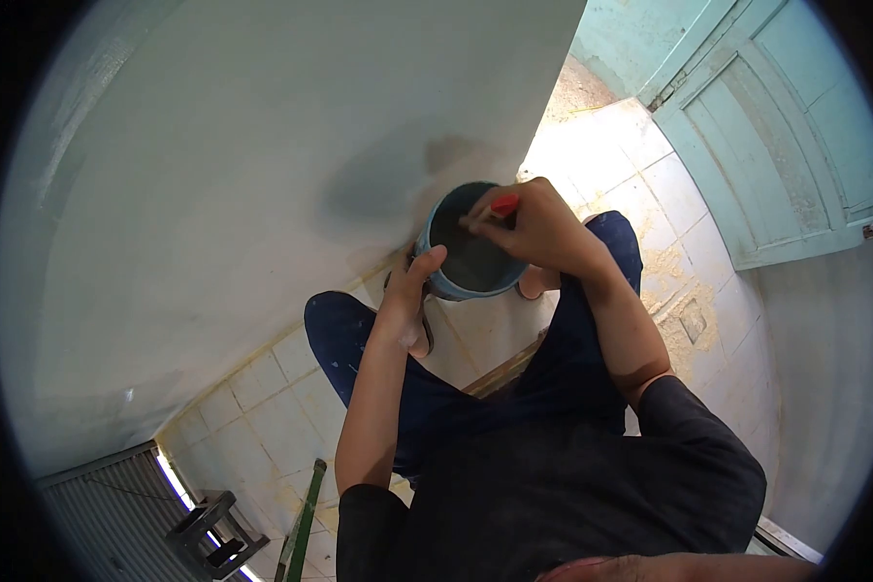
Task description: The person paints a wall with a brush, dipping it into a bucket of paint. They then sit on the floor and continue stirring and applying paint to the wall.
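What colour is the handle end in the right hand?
The handle end is red; head view, best.

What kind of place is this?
It looks like a room, maybe in a house, that is being fixed up or painted. You can see a tiled floor with messy splotches on it, a worn pale-blue door, and a bucket with grey stuff inside.
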The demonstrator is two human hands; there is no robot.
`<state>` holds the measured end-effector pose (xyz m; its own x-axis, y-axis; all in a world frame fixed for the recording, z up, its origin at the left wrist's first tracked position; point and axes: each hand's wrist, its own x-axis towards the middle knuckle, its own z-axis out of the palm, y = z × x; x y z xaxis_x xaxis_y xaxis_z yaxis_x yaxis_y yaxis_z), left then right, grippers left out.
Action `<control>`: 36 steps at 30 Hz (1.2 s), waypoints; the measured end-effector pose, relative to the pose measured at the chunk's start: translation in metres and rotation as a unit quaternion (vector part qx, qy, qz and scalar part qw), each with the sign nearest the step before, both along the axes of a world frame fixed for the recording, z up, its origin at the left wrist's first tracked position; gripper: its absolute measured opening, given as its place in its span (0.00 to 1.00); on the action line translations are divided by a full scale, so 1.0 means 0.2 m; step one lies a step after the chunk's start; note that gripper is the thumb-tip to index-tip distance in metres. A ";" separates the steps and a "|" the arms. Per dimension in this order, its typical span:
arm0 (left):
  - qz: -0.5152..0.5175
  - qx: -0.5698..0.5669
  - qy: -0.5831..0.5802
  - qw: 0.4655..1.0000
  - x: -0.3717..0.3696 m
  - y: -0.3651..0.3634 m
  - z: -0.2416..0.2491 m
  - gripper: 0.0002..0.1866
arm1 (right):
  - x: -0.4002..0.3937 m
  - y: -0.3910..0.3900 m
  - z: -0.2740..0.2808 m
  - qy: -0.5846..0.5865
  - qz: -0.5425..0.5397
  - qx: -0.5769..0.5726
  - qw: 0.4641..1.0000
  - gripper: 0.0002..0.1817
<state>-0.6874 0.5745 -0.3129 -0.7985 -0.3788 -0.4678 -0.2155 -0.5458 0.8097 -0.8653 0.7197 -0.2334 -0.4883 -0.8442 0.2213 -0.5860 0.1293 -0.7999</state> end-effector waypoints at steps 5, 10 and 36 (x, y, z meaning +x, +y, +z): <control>0.003 -0.070 0.013 0.997 0.02 0.00 -0.01 0.33 | 0.00 0.06 0.01 0.017 0.053 0.012 0.998 0.08; 0.012 -0.021 0.040 0.999 0.03 -0.01 0.00 0.45 | 0.03 0.07 0.00 -0.002 0.042 0.025 0.999 0.08; 0.039 -0.040 -0.023 0.998 0.06 0.02 -0.01 0.58 | 0.06 0.03 -0.03 -0.055 -0.028 0.005 0.998 0.08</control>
<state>-0.6752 0.5779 -0.3158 -0.7432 -0.4769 -0.4693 -0.2123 -0.4970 0.8414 -0.8540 0.7258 -0.2396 -0.5550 -0.8171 0.1556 -0.4872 0.1677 -0.8570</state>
